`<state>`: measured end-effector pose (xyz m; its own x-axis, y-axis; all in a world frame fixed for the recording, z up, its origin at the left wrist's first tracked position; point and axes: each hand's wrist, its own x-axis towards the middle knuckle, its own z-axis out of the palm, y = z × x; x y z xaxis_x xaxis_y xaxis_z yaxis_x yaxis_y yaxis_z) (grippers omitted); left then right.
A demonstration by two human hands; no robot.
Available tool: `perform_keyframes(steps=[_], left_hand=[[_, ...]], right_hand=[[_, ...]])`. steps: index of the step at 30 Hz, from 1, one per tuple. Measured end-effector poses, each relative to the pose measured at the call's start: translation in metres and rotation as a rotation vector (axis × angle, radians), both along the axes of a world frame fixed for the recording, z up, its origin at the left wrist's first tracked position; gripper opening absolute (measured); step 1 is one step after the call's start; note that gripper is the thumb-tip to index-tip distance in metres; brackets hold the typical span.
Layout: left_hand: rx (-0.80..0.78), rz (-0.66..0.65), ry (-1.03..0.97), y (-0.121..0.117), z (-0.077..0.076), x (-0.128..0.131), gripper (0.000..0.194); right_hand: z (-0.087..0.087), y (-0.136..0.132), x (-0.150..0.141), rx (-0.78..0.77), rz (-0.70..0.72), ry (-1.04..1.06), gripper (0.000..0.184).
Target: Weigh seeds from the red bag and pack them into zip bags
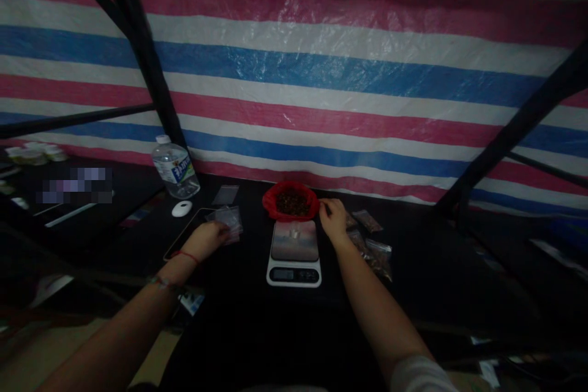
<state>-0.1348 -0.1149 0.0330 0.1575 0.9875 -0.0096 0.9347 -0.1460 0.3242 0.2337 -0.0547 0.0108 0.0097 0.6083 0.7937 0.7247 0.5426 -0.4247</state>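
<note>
My left hand (211,239) is closed at the near edge of a small stack of clear zip bags (229,220), its fingertips on them. My right hand (334,218) has its fingers curled, thumb and forefinger at the right rim of a red plastic bag (271,207). That bag stands spread like a bowl, with dark brown bits (293,201) inside. In front of it lies a white digital scale (294,274), a small clear object (294,233) on its platform. Beside my right forearm lie several filled zip bags (379,254), partly hidden by the arm.
A large clear bottle (177,168) stands at the back left, with a white computer mouse (182,209) before it. A flat pale-edged device (186,234) lies by my left wrist. Another clear bag (225,195) lies farther back. Dark frame bars (151,73) and a striped sheet (321,86) border the table.
</note>
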Motion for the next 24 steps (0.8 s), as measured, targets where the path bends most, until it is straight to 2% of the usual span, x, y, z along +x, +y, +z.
perform_keyframes(steps=[3, 5, 8, 10, 13, 17, 20, 24], left_hand=[[-0.095, -0.019, 0.008, 0.006, 0.005, -0.006, 0.035], [-0.091, 0.04, -0.038, 0.009, 0.012, -0.009, 0.034], [0.099, 0.175, -0.182, 0.012, 0.027, -0.002, 0.038], [0.258, 0.227, -0.288, 0.015, 0.038, 0.015, 0.041], [0.355, 0.096, -0.431, 0.026, 0.047, 0.058, 0.04], [0.403, -0.14, -0.571, 0.051, 0.042, 0.121, 0.032], [0.326, -0.31, -0.691, 0.069, 0.035, 0.156, 0.024], [0.181, -0.38, -0.918, 0.082, 0.029, 0.18, 0.018]], right_hand=[[-0.002, -0.005, 0.0, 0.006, 0.003, 0.009, 0.022], [0.0, -0.007, -0.003, 0.009, 0.015, 0.018, 0.021], [0.005, -0.01, -0.009, 0.009, 0.043, 0.014, 0.021], [0.009, -0.014, -0.015, 0.028, 0.075, 0.023, 0.02], [0.015, -0.021, -0.022, 0.051, 0.142, 0.064, 0.022], [0.02, -0.025, -0.026, 0.013, 0.216, 0.091, 0.028], [0.021, -0.023, -0.024, 0.011, 0.216, 0.092, 0.028], [0.021, -0.022, -0.024, -0.025, 0.192, 0.094, 0.032]])
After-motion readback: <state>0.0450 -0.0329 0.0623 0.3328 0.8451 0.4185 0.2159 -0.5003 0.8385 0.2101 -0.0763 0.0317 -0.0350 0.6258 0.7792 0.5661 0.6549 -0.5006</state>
